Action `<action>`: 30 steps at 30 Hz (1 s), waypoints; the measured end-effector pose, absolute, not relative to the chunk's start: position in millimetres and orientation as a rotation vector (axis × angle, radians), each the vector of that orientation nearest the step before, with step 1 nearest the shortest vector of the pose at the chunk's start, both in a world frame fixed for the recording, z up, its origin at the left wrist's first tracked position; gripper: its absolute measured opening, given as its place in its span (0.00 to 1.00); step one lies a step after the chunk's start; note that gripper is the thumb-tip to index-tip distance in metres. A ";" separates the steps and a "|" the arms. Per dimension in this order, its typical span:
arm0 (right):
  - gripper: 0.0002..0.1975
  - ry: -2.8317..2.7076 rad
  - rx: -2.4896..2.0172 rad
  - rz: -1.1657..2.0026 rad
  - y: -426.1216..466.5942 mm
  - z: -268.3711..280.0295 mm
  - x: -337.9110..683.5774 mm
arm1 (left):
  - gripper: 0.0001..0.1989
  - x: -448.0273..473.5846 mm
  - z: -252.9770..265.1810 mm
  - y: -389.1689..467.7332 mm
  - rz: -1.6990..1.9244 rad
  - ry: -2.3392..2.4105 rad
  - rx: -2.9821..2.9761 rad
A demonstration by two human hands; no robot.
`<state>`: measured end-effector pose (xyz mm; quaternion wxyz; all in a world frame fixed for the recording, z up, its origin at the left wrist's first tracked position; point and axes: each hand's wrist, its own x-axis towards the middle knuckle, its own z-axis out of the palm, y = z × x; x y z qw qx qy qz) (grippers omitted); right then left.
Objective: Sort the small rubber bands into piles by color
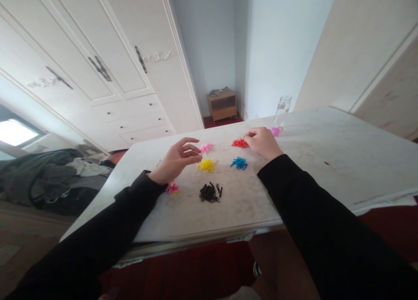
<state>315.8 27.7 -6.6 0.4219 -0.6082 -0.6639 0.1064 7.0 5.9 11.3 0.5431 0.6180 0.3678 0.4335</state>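
Note:
Small elastic bands lie in colour heaps on the white table (303,160). My left hand (174,160) hovers beside the yellow bands (207,165) and the pink bands (205,148). Its index finger is raised, while thumb and middle fingertips come together around a tiny yellowish bit too small to name. At the red bands (240,143), my right hand (263,142) is closed in a pinch; what its fingertips hold is hidden. Blue bands (239,163) lie just nearer me, and black bands (209,192) are closest. Mixed pink and yellow bands (173,188) show partly behind my left wrist.
A clear glass bottle (282,110) stands at the table's far edge, with a bright pink object (276,131) at its foot. Dark clothes (48,178) are piled to the left. White wardrobes (130,38) and a small wooden nightstand (223,106) stand beyond.

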 end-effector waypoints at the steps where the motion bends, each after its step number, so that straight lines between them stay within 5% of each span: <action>1: 0.09 -1.673 -1.497 0.265 27.2 -6.5 314.7 | 0.30 7.3 11.4 5.5 1.029 0.868 1.469; 12: 0.06 -2.051 -0.993 0.248 6.9 -0.9 273.1 | 0.28 8.3 9.2 3.6 1.051 0.868 1.544; 23: 0.14 -2.221 -0.730 0.378 -12.9 0.1 250.0 | 0.27 10.6 8.5 -0.3 0.971 0.790 1.591; 30: 0.06 -2.254 -0.692 0.345 -9.6 -1.8 248.4 | 0.28 12.4 8.7 -1.3 0.953 0.802 1.645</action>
